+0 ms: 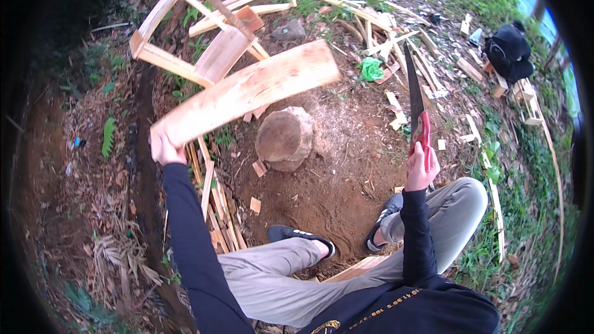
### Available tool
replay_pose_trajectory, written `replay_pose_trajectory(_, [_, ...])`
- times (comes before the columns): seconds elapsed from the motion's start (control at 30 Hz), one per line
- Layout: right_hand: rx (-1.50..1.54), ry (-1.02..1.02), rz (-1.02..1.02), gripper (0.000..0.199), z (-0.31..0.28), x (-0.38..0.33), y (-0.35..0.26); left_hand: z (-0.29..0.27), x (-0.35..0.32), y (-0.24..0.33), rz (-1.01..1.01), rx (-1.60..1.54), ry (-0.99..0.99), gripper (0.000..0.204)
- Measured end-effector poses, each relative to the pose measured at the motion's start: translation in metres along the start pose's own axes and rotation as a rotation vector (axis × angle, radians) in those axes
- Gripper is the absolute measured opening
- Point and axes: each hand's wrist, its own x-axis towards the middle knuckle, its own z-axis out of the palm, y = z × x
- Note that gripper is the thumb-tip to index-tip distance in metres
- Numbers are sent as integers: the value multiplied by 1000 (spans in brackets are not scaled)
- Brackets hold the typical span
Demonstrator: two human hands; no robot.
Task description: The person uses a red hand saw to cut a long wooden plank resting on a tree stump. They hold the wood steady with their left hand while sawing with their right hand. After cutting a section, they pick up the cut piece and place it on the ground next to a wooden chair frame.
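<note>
- Long pale rough-sawn wooden plank (247, 89): held in the air at left, long axis running from near-left up to far-right, far end over the round brown stump (284, 138).
- Black-bladed machete with red handle (416, 105): upright at right, well apart from the plank.
- Left hand (164, 147): grip closed on the plank's near end.
- Right hand (422, 168): grip closed round the red handle.

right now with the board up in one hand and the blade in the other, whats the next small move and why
Probably lower the wooden board so its far end rests on the stump. The left hand holds it by one end, up in the air and blurred, so it looks unsteady. The right hand has the red-handled blade raised, point up, and a chop likely needs a supported board.
</note>
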Motion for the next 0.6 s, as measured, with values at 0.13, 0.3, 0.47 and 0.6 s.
replay_pose_trajectory(0.13, [30,34,53,9,-4,-3,-6,-40,-28,-95,-77,-51,240,70])
replay_pose_trajectory(0.3, [38,9,82,9,-3,-9,-2,-122,-54,-192,-196,82,447,73])
replay_pose_trajectory(0.47, [8,30,136,9,-8,-10,-4,-163,-76,-241,-329,149,567,60])
replay_pose_trajectory(0.6, [37,12,159,8,-4,-10,2,-163,-79,-235,-374,149,522,63])
